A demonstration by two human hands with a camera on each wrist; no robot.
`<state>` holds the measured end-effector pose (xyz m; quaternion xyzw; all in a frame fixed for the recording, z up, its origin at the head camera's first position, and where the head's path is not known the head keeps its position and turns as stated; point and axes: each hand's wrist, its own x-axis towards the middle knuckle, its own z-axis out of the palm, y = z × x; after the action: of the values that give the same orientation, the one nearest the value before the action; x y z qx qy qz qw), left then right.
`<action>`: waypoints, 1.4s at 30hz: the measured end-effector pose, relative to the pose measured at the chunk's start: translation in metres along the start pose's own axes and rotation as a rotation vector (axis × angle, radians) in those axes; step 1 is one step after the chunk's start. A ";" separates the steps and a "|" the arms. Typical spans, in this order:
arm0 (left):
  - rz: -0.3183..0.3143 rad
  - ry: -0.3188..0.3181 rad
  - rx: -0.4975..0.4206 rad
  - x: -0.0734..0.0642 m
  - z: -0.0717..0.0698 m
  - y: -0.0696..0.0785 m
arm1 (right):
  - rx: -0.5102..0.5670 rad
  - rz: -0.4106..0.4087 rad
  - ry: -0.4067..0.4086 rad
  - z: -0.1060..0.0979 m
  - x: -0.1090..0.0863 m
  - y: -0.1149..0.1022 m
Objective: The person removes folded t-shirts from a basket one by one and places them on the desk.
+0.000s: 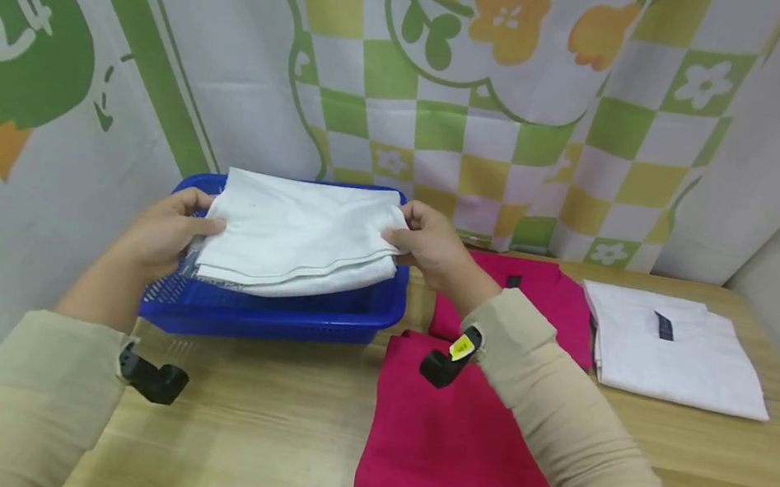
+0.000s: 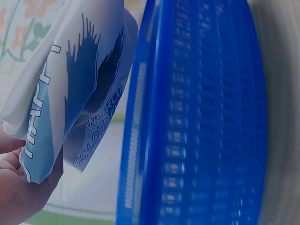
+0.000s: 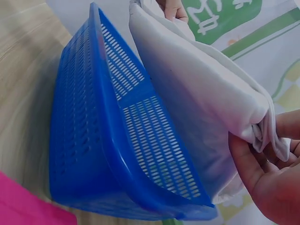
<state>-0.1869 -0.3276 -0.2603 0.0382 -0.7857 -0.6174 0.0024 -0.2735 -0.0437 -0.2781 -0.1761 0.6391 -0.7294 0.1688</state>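
A folded white cloth garment (image 1: 302, 231) is held level over a blue plastic basket (image 1: 274, 325). My left hand (image 1: 163, 232) pinches its left edge, thumb on top. At the opposite edge my right hand (image 1: 430, 245) grips the layered folds, with the thumb above and fingers beneath. In the left wrist view, the garment's underside (image 2: 79, 89) carries a blue print with lettering. The right wrist view shows the basket wall (image 3: 154, 145) with rows of slots, and the cloth (image 3: 201, 84) above it. The basket's inside is mostly covered by the cloth.
Two folded crimson garments (image 1: 459, 445) lie on the wooden table (image 1: 244, 431) right of the basket, the nearer one partly under my right sleeve. A folded white shirt (image 1: 678, 350) with a dark label lies at the far right. A patterned curtain (image 1: 436, 125) hangs behind.
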 end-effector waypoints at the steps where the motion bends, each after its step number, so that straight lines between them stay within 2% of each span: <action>1: 0.009 -0.005 -0.015 -0.001 0.004 0.002 | 0.007 -0.004 0.001 -0.003 -0.003 -0.002; 7: 0.076 -0.008 -0.065 -0.004 0.028 0.014 | 0.054 -0.056 -0.010 -0.025 -0.025 -0.011; 14: 0.102 -0.033 -0.148 -0.005 0.057 0.023 | 0.075 -0.115 0.007 -0.052 -0.047 -0.016; 23: 0.113 -0.078 -0.187 -0.003 0.089 0.022 | 0.082 -0.109 0.026 -0.081 -0.073 -0.014; 28: 0.143 -0.102 -0.193 0.000 0.106 0.024 | 0.098 -0.150 0.025 -0.099 -0.090 -0.010; 35: 0.161 -0.105 -0.194 0.000 0.138 0.026 | 0.107 -0.193 0.029 -0.125 -0.118 -0.005; 42: 0.161 -0.152 -0.227 -0.007 0.171 0.022 | 0.090 -0.231 -0.005 -0.152 -0.148 0.002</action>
<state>-0.1900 -0.1562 -0.2794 -0.0723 -0.7092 -0.7013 -0.0031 -0.2150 0.1587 -0.3042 -0.2425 0.5809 -0.7714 0.0932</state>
